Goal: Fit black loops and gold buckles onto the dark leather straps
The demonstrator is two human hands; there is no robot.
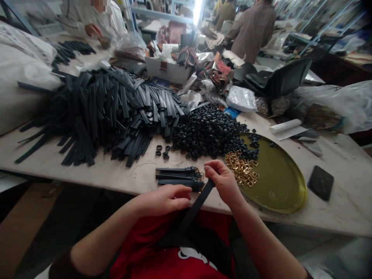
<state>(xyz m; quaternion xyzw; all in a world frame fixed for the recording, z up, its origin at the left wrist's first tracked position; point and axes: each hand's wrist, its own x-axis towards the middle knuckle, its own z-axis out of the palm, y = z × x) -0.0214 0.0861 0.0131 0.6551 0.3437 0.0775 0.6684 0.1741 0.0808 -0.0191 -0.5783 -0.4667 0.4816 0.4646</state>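
Observation:
My right hand [224,181] pinches the upper end of a dark leather strap [197,205], which slants down toward my lap. My left hand [167,199] is beside the strap at the table's front edge, fingers stretched out and thumb apart, with nothing visible in it. Just beyond it lie several finished-looking straps [176,176] with gold buckles at their right ends. A heap of gold buckles [242,168] sits to the right of my right hand, on the near-left part of a round gold tray [290,186]. Behind my hands is a pile of small black loops [207,131].
A large heap of dark straps [107,104] covers the table's left side, beside a white sack [23,77]. A black phone-like slab [320,182] lies right of the tray. Scraps, plastic bags and a white box [167,69] crowd the back. Other people [252,29] work beyond.

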